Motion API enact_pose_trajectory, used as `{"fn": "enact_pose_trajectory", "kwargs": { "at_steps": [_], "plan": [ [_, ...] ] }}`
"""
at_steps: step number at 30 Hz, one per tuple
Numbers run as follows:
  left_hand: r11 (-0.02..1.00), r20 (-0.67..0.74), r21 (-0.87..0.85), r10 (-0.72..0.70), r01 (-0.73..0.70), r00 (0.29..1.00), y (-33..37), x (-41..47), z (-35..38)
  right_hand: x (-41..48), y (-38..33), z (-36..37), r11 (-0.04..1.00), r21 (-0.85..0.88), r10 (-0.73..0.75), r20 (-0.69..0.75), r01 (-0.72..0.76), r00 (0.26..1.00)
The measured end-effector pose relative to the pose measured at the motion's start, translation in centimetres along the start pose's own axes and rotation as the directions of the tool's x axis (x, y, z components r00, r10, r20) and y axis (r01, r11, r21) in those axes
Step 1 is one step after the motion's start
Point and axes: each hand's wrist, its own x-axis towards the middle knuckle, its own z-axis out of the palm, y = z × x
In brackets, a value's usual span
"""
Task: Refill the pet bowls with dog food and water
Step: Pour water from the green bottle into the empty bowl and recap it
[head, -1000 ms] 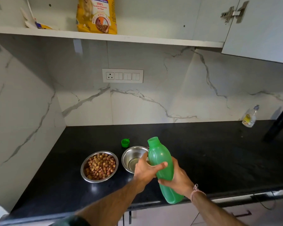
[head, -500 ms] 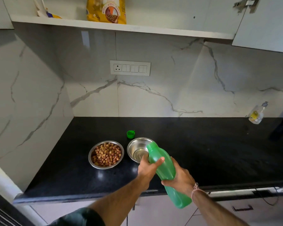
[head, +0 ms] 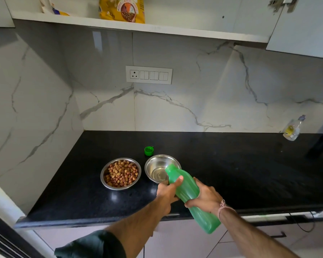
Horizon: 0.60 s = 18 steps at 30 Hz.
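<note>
Now the left hand [head: 167, 191] and right hand [head: 206, 199] both wrap around the uncapped green bottle [head: 186, 185]. It is tilted with its mouth over the near rim of the steel bowl [head: 157, 169] on the bench [head: 231, 164]. The neighbouring bowl [head: 120, 173] holds kibble. A clean pour likely means raising the bottle's base slowly and keeping its mouth over the bowl's centre, so nothing splashes.

On the counter [head: 231, 174] before us, the kibble bowl [head: 102, 176] sits just left of the other bowl [head: 157, 166], the cap [head: 149, 151] behind that one. We hold the bottle [head: 186, 187] tilted over its near rim, left hand [head: 167, 191] and right hand [head: 206, 199] either side.
</note>
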Motion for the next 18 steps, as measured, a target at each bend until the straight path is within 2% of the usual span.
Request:
{"fn": "enact_pose_trajectory", "kwargs": {
  "at_steps": [10,18],
  "plan": [
    [1.000,0.046,-0.012,-0.002,0.003,0.999,0.4,0.8,-0.9,0.4,-1.4,-0.8,1.000,-0.012,0.000,0.039,0.000,0.999],
    [0.999,0.019,0.027,-0.030,0.029,0.999,1.1,1.5,-1.0,0.1,-2.2,-1.4,1.000,0.014,-0.004,0.046,0.004,0.999]
  ]
}}
